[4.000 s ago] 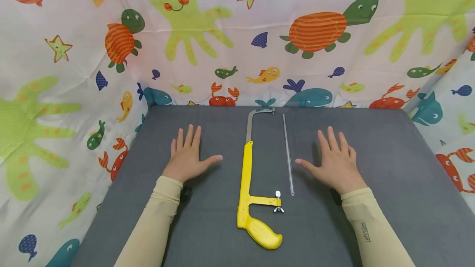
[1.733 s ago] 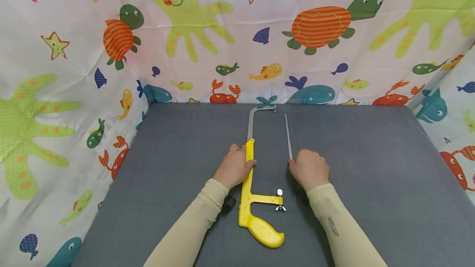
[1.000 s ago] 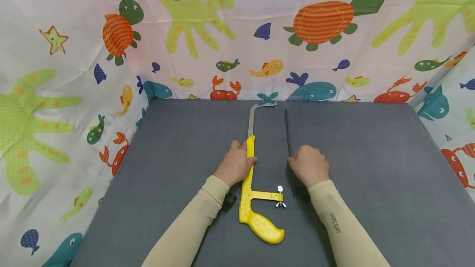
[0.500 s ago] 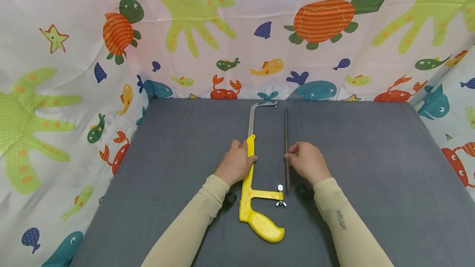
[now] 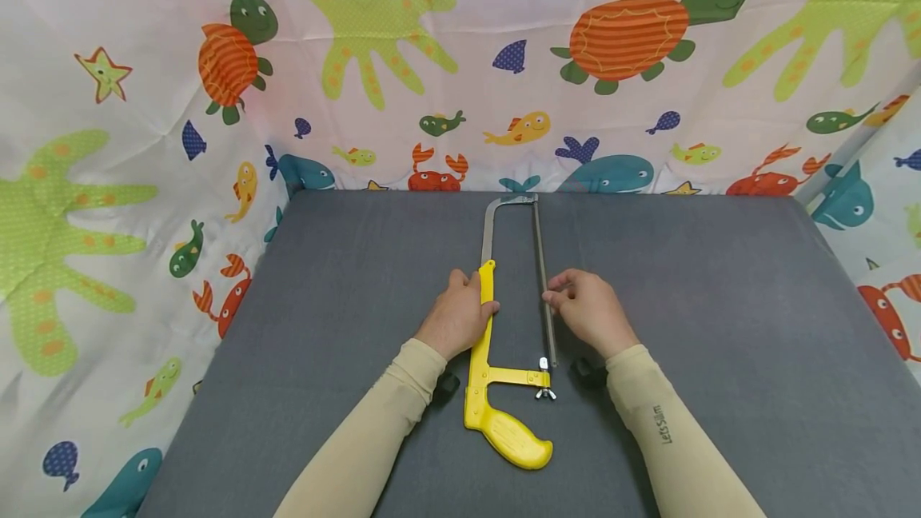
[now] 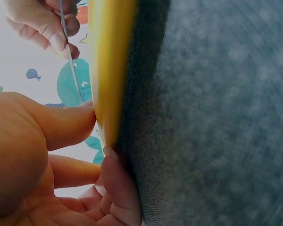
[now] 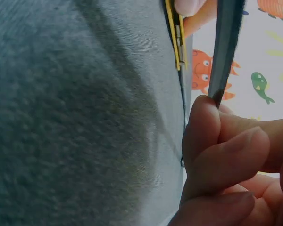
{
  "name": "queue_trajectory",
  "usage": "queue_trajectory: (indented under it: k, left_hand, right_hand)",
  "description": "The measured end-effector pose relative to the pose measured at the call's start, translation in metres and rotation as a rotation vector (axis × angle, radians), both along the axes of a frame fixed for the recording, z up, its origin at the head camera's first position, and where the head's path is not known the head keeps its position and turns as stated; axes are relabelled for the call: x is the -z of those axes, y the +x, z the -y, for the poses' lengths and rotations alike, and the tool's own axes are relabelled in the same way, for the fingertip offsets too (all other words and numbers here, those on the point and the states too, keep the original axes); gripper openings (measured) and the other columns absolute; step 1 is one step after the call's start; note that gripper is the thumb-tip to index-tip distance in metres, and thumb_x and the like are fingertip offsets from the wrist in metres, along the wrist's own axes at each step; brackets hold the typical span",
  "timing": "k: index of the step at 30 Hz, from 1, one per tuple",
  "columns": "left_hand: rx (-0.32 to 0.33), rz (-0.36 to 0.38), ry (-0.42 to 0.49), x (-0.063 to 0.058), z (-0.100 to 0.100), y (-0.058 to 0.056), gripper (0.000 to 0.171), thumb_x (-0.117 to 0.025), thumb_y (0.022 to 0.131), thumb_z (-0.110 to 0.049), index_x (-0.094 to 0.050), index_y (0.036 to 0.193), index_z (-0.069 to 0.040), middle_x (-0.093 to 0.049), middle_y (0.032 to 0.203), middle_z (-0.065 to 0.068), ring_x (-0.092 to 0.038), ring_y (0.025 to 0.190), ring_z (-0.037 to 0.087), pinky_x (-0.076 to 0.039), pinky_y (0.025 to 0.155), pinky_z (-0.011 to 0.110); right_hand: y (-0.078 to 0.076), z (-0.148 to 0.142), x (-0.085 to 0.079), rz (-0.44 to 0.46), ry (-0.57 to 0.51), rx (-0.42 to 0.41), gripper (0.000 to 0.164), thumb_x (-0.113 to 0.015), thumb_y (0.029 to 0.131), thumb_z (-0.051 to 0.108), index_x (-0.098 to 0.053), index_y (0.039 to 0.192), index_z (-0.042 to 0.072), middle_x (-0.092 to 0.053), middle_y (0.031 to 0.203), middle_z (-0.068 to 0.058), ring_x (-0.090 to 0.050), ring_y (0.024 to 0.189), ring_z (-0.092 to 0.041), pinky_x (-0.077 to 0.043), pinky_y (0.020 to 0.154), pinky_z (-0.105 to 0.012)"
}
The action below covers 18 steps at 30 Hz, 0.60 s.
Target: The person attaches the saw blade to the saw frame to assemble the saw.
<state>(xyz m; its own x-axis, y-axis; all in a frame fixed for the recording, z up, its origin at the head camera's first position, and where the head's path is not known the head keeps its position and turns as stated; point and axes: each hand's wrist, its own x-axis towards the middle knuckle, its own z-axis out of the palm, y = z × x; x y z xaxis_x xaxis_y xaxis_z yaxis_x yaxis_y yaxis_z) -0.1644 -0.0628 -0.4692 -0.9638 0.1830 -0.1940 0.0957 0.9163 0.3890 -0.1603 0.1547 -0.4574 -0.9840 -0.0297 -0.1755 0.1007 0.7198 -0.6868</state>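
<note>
A hacksaw frame [image 5: 477,342] with a yellow body and a grey steel front arm lies on the grey table. My left hand [image 5: 455,316] grips its yellow bar from the left, thumb over the near side. My right hand [image 5: 592,310] pinches a thin hacksaw blade [image 5: 541,254] between thumb and fingers near its middle. The blade runs along the frame's open side, its far end right at the tip of the steel arm, its near end beside the wing-nut post [image 5: 544,378]. In the right wrist view the blade [image 7: 225,47] rises from my fingertips, small teeth along one edge.
The grey cloth-covered table [image 5: 719,326] reaches back to a white curtain [image 5: 403,70] printed with sea animals, which also stands along both sides. The saw's curved yellow handle [image 5: 516,442] points toward me. Dark wrist cameras sit under both wrists.
Both hands came in from lying flat; the left took the frame, the right picked up the blade. The blade has since been turned and moved left to the frame's far tip.
</note>
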Motion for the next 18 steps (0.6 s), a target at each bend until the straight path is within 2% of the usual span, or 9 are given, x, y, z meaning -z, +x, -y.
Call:
queue_trajectory:
  k: [9,18]
  left_hand:
    - [-0.002,0.018,-0.006,0.0038,-0.0003,-0.0005,0.075,-0.06,0.101,-0.043,-0.03,0.158,-0.004,-0.043,0.134,0.016,-0.059,0.077,0.016,-0.054,0.069,0.026]
    - [-0.012,0.023,-0.004,0.0044,-0.0004,-0.002,0.076,-0.059,0.101,-0.044,-0.03,0.159,-0.005,-0.043,0.135,0.016,-0.06,0.078,0.016,-0.055,0.071,0.027]
  right_hand:
    - [-0.0014,0.0005,0.0063,0.041,-0.021,0.007,0.021,-0.064,0.1,0.026,-0.067,0.112,0.009,-0.072,0.085,-0.006,-0.061,0.073,-0.02,-0.044,0.062,-0.032]
    - [-0.0025,0.0004,0.0068,0.009,-0.028,0.002,0.021,-0.064,0.1,0.026,-0.066,0.112,0.009,-0.072,0.085,-0.006,-0.06,0.073,-0.021,-0.044,0.062,-0.032]
